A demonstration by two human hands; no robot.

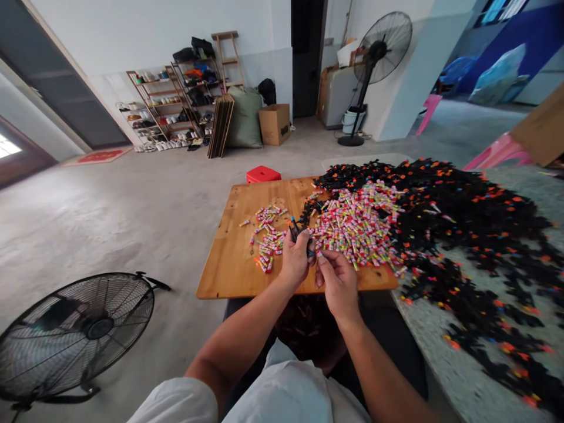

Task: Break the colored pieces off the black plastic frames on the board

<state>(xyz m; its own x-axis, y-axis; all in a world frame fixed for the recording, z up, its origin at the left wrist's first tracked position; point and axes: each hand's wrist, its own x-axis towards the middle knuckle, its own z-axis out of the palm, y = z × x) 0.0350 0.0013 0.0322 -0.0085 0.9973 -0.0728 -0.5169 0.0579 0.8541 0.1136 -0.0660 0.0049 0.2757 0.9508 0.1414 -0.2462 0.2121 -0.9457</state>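
Note:
My left hand point(296, 258) is closed around a small black plastic toy piece point(294, 226) with a blue tip. The piece sticks up past my thumb. Close beside it, my right hand point(338, 281) has its thumb and fingertips pinched together at the lower end of the piece; what they grip is too small to tell. Beyond my right hand lies a big heap of small pink-and-white tubes point(356, 226) with coloured ends. A smaller scatter of the same tubes point(268, 235) is left of my left hand. Both lie on a wooden board table point(224, 258).
Black plastic pieces with orange tips point(467, 205) cover much of the speckled stone tabletop point(436, 335) at right. A floor fan point(97, 329) stands at lower left, a red stool point(263, 174) behind the table. Farther back are a pedestal fan point(376, 50), shoe racks point(167, 106) and a carton point(275, 124).

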